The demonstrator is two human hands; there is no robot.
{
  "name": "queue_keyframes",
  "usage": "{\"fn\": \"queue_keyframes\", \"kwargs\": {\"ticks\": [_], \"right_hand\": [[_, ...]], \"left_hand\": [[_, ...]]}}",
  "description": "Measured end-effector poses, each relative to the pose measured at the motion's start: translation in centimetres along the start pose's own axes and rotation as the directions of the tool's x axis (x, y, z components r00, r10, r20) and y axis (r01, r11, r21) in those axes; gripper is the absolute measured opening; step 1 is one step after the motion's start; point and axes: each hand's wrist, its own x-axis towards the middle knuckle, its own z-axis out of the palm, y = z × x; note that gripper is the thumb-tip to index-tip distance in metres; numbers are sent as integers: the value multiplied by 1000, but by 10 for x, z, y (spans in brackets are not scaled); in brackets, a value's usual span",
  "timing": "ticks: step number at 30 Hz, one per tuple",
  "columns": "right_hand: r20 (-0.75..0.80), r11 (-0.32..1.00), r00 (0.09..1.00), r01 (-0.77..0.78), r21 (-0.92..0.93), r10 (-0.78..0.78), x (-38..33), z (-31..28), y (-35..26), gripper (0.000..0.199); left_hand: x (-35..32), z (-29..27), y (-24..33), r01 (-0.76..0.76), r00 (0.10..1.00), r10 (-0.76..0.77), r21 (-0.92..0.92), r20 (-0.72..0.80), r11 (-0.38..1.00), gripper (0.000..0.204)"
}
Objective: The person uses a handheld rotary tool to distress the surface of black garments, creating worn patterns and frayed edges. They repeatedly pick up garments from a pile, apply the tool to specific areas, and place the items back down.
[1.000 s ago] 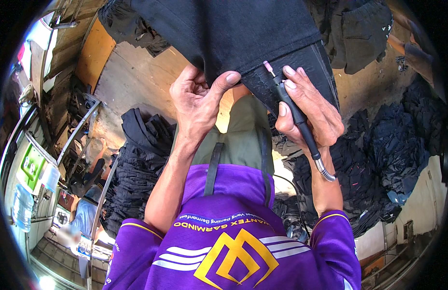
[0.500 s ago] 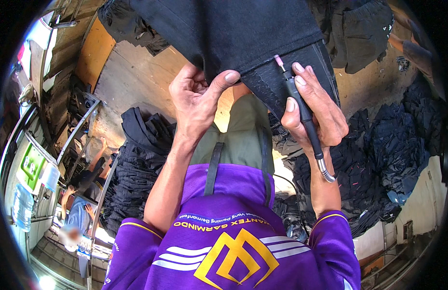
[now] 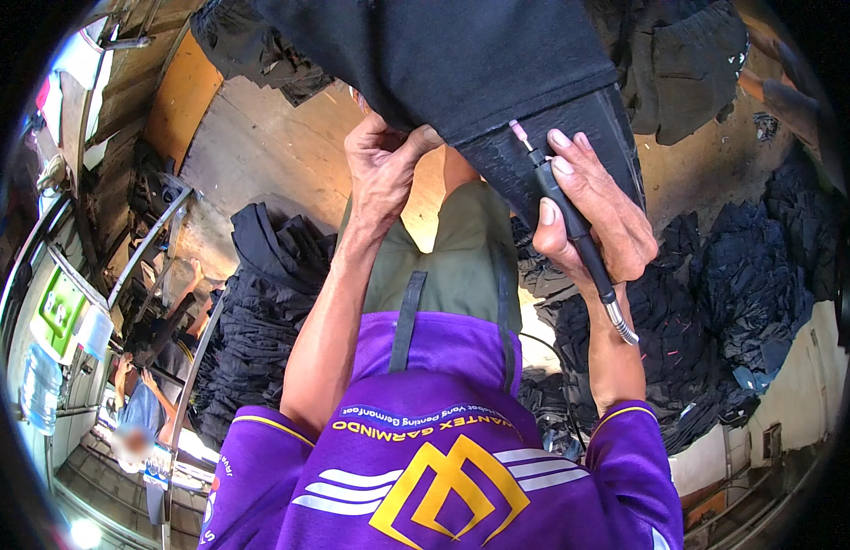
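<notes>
At the top middle of the view, dark cloth garment (image 3: 471, 64) with a stitched hem, lying over what looks like a flat black board (image 3: 504, 167). In the left hand (image 3: 379, 174), closed to a narrow pinch, the garment's near edge. In the right hand (image 3: 606, 215), held like a pen between thumb and fingers, slim black rotary tool (image 3: 566, 207) with pink tip (image 3: 519, 131) just beside the hem; touching or slightly apart, hard to see. As cloth, seems thick, soft, limp, hardly slippery; best to hold by the edge and pull flat. As tool, probably light and stiff, perhaps fragile at the tip; better to grasp by the barrel, away from the metal sleeve (image 3: 620, 321).
</notes>
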Motion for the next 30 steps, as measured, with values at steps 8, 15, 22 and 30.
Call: {"fn": "queue_keyframes", "kwargs": {"ticks": [8,15,22,30], "right_hand": [[0,999,999,37,-35,-37,-3,3,5,36],[-20,998,999,33,-47,-34,-5,2,5,37],[-21,997,998,60,-41,-61,-3,4,7,35],[-78,998,996,29,-60,-34,-5,3,7,30]], "left_hand": [[-1,-1,0,13,1000,-13,10,4,1000,15],[-3,-9,-2,42,996,-42,10,73,999,20],[2,-5,-2,22,1000,-22,68,-8,997,17],[0,-1,1,39,999,-35,85,-39,996,18]]}}
